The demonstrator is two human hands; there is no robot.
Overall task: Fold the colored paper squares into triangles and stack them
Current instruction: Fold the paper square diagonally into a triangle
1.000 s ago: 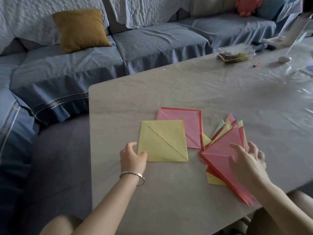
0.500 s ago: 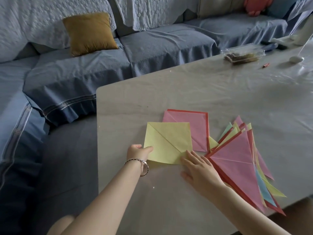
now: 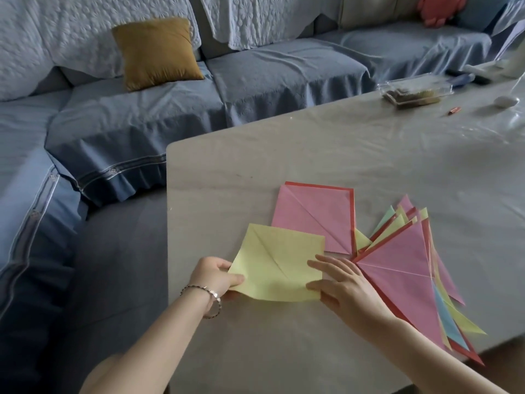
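Observation:
A yellow paper square (image 3: 279,261) with a diagonal crease lies near the table's front left, its near edge lifted and curved. My left hand (image 3: 214,275) pinches its left corner between thumb and fingers. My right hand (image 3: 342,282) pinches the square's right edge, thumb under and fingers on top. Behind it lies a pink square (image 3: 315,216) on a red one, also creased diagonally. To the right sits a fanned stack of folded triangles (image 3: 403,268), pink on top, with red, blue, yellow and green ones beneath.
The grey table (image 3: 312,155) carries a clear plastic box (image 3: 414,91), a small red item (image 3: 454,110) and a white object (image 3: 507,100) at the far right. A blue sofa with a mustard cushion (image 3: 156,52) runs behind and to the left.
My right hand left the triangle stack and moved left to the yellow square's right edge. My left hand took hold of its left corner, and the paper's near edge lifted.

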